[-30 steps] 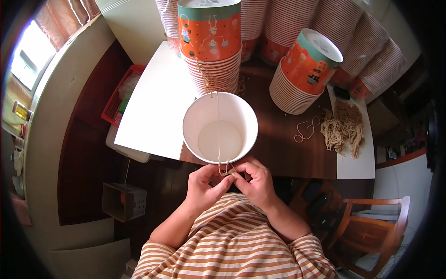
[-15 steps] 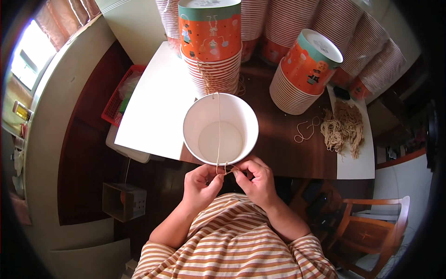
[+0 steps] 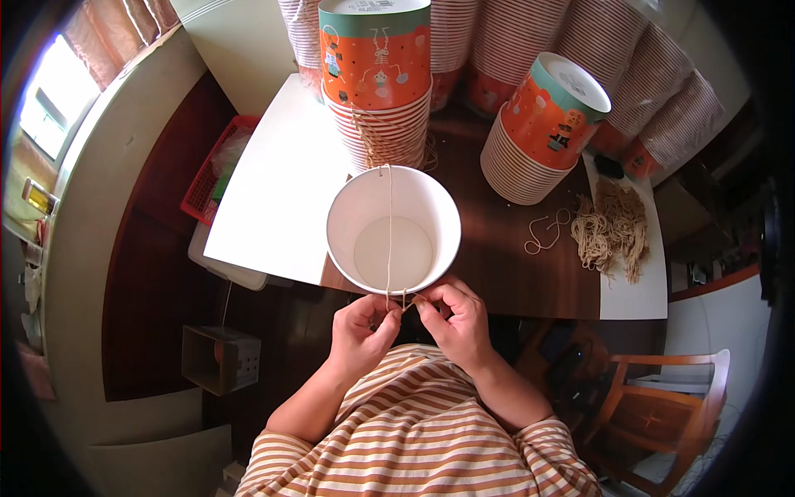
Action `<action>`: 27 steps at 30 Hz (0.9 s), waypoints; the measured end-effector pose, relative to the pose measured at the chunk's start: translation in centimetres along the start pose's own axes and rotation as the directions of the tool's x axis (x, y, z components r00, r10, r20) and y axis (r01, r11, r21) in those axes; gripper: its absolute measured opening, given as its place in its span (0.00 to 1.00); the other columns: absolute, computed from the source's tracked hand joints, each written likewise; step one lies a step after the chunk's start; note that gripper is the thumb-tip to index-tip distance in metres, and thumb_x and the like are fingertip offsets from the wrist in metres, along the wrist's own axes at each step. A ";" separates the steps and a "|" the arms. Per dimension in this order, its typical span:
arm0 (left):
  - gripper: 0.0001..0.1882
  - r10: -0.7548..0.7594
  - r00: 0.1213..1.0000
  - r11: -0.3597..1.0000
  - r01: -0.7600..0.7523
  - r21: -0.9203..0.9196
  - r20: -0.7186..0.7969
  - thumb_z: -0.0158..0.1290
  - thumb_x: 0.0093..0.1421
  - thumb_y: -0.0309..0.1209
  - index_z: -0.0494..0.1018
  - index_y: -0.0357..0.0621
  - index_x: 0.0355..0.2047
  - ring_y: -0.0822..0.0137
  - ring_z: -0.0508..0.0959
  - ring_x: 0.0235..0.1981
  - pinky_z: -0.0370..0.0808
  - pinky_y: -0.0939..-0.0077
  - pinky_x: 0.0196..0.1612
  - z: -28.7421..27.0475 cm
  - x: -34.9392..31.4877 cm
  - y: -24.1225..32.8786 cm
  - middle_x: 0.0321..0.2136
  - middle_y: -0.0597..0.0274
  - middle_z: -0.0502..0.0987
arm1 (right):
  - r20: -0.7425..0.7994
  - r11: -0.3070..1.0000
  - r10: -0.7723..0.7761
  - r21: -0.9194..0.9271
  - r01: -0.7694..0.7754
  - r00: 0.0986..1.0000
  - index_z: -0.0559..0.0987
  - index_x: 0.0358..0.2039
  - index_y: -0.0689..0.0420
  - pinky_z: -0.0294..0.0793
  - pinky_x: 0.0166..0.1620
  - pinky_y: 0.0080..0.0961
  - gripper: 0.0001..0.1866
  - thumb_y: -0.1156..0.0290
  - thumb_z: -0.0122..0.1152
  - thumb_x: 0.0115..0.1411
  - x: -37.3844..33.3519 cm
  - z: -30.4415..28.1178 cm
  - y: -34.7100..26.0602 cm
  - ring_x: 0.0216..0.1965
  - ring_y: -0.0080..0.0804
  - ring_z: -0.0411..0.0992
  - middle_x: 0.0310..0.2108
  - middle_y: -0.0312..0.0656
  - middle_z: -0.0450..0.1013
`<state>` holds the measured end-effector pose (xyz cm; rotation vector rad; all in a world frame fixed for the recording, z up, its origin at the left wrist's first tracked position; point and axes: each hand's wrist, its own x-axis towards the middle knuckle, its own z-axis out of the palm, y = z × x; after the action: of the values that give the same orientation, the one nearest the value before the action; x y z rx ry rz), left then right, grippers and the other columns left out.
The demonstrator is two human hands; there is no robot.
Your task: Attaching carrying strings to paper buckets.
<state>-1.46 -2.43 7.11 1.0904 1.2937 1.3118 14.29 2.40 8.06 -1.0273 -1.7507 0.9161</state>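
Observation:
A white-lined paper bucket [image 3: 358,195] stands at the table's front edge, its mouth facing me. A thin beige string [image 3: 390,224] crosses the opening from the far rim to the near rim. Just below the near rim, my left hand [image 3: 362,329] pinches the string between thumb and fingers. My right hand [image 3: 454,320] pinches the string's other part close by, thumb against forefinger. A small loop or knot of string lies between the two hands; its exact form is too small to tell.
Behind stands a tall stack of orange-and-green buckets [image 3: 377,70], with another stack [image 3: 542,124] to its right. Wrapped bucket stacks [image 3: 517,37] line the back. A bundle of strings [image 3: 613,228] and one loose string [image 3: 542,236] lie at right. A wooden chair [image 3: 662,414] stands lower right.
My left hand has shifted slightly to the right, and the string between the hands looks drawn closer together. The bucket has stayed in place.

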 end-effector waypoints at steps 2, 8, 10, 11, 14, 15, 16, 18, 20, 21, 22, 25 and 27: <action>0.02 0.027 1.000 0.999 -0.027 0.039 0.016 0.52 0.56 0.21 0.73 0.35 0.27 0.84 0.70 0.20 0.67 0.88 0.23 0.0 0.0 -0.4 0.18 0.70 0.72 | -0.019 1.000 -0.005 0.003 0.005 1.000 0.78 0.27 0.60 0.65 0.25 0.16 0.02 0.78 0.61 0.52 0.0 0.3 0.1 0.23 0.19 0.66 0.27 0.36 0.72; 0.02 0.123 0.992 0.972 -0.124 0.200 0.016 0.53 0.55 0.21 0.73 0.34 0.28 0.81 0.73 0.20 0.70 0.86 0.23 -0.3 0.3 0.0 0.19 0.64 0.74 | -0.151 1.000 -0.005 0.006 0.006 0.989 0.77 0.28 0.59 0.66 0.24 0.22 0.02 0.78 0.62 0.52 -0.6 1.7 0.5 0.23 0.27 0.69 0.26 0.39 0.72; 0.02 0.114 0.993 0.973 -0.115 0.200 0.017 0.53 0.56 0.21 0.73 0.34 0.28 0.81 0.73 0.20 0.70 0.86 0.24 -0.4 0.3 -0.1 0.19 0.65 0.74 | -0.188 0.999 0.018 0.054 -0.008 0.982 0.77 0.29 0.60 0.65 0.24 0.20 0.02 0.77 0.62 0.54 -0.7 2.1 0.5 0.22 0.23 0.67 0.27 0.38 0.71; 0.03 0.104 0.994 0.974 -0.105 0.201 0.016 0.53 0.57 0.21 0.73 0.33 0.29 0.81 0.73 0.21 0.71 0.86 0.25 -0.5 0.2 -0.2 0.19 0.66 0.75 | -0.188 0.999 0.018 0.054 -0.008 0.982 0.77 0.29 0.60 0.65 0.24 0.20 0.02 0.77 0.62 0.54 -0.7 2.1 0.5 0.22 0.23 0.67 0.27 0.38 0.71; 0.06 -0.010 1.000 1.000 0.010 -0.014 -0.022 0.52 0.61 0.24 0.74 0.32 0.31 0.78 0.75 0.24 0.73 0.84 0.29 -0.5 -0.2 -0.7 0.22 0.65 0.76 | -0.169 0.993 0.084 0.102 -0.067 0.982 0.77 0.30 0.61 0.65 0.27 0.15 0.03 0.76 0.62 0.56 -0.7 2.2 0.7 0.23 0.17 0.65 0.26 0.34 0.71; 0.06 -0.010 1.000 1.000 0.010 -0.014 -0.023 0.52 0.61 0.24 0.74 0.32 0.31 0.78 0.75 0.24 0.73 0.84 0.29 -0.5 -0.3 -0.5 0.22 0.65 0.76 | -0.131 0.983 0.118 0.157 -0.097 0.984 0.77 0.30 0.62 0.65 0.27 0.16 0.04 0.75 0.61 0.56 -0.7 2.1 1.0 0.23 0.16 0.65 0.26 0.34 0.71; 0.08 -0.013 0.998 0.996 0.008 -0.086 -0.055 0.50 0.62 0.26 0.74 0.31 0.32 0.77 0.76 0.26 0.74 0.83 0.31 -0.5 -0.4 -0.1 0.24 0.64 0.77 | -0.091 0.969 0.151 0.211 -0.129 0.984 0.77 0.30 0.62 0.66 0.28 0.16 0.05 0.74 0.61 0.57 -0.7 1.9 1.3 0.24 0.16 0.65 0.26 0.34 0.71; 0.11 0.005 0.998 0.989 -0.015 -0.147 -0.069 0.47 0.64 0.28 0.74 0.30 0.34 0.73 0.77 0.29 0.77 0.80 0.34 -1.0 -0.6 -0.2 0.27 0.59 0.78 | -0.056 0.965 0.176 0.208 -0.161 0.983 0.77 0.31 0.63 0.66 0.28 0.16 0.05 0.73 0.61 0.58 -0.8 1.6 1.3 0.24 0.15 0.66 0.26 0.34 0.72; 0.11 -0.007 0.997 0.989 -0.004 -0.147 -0.074 0.47 0.64 0.28 0.74 0.30 0.34 0.73 0.77 0.28 0.76 0.80 0.33 -1.0 -0.7 -0.4 0.27 0.60 0.78 | -0.018 0.960 0.199 0.206 -0.192 0.980 0.78 0.32 0.63 0.67 0.28 0.16 0.06 0.73 0.61 0.58 -1.1 1.7 1.1 0.25 0.15 0.66 0.26 0.34 0.73; 0.11 -0.019 0.997 0.989 0.008 -0.148 -0.076 0.48 0.64 0.28 0.74 0.30 0.34 0.74 0.77 0.28 0.76 0.80 0.33 -0.9 -0.7 -0.5 0.27 0.60 0.78 | 0.003 0.954 0.202 0.227 -0.197 0.979 0.78 0.32 0.63 0.66 0.28 0.15 0.06 0.72 0.61 0.58 -1.3 1.8 1.0 0.24 0.15 0.66 0.26 0.34 0.73; 0.10 -0.038 0.995 0.989 0.025 -0.145 -0.088 0.48 0.64 0.28 0.74 0.31 0.33 0.75 0.76 0.27 0.76 0.81 0.32 -0.6 -0.7 -0.8 0.26 0.61 0.77 | 0.024 0.947 0.203 0.250 -0.202 0.979 0.79 0.32 0.63 0.66 0.28 0.14 0.07 0.72 0.62 0.57 -1.4 1.9 0.9 0.24 0.15 0.65 0.26 0.35 0.74; 0.09 -0.078 0.996 0.985 0.069 -0.159 -0.048 0.48 0.64 0.28 0.74 0.33 0.32 0.77 0.75 0.26 0.74 0.84 0.31 -0.5 -1.0 -1.9 0.25 0.64 0.77 | 0.049 0.949 0.194 0.245 -0.200 0.980 0.80 0.32 0.62 0.65 0.27 0.13 0.07 0.72 0.63 0.56 -1.6 2.0 0.4 0.23 0.14 0.65 0.28 0.35 0.75; 0.09 -0.095 0.995 0.980 0.088 -0.177 -0.031 0.49 0.64 0.28 0.74 0.33 0.32 0.78 0.75 0.26 0.74 0.84 0.31 -0.4 -0.9 -2.5 0.25 0.64 0.76 | 0.050 0.949 0.191 0.245 -0.198 0.980 0.80 0.31 0.61 0.65 0.27 0.13 0.07 0.72 0.65 0.54 -1.6 2.2 0.3 0.23 0.15 0.64 0.29 0.35 0.75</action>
<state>-1.58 -3.41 4.59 0.8761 1.2175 1.3562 12.74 0.68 6.54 -1.0372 -1.5253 1.2446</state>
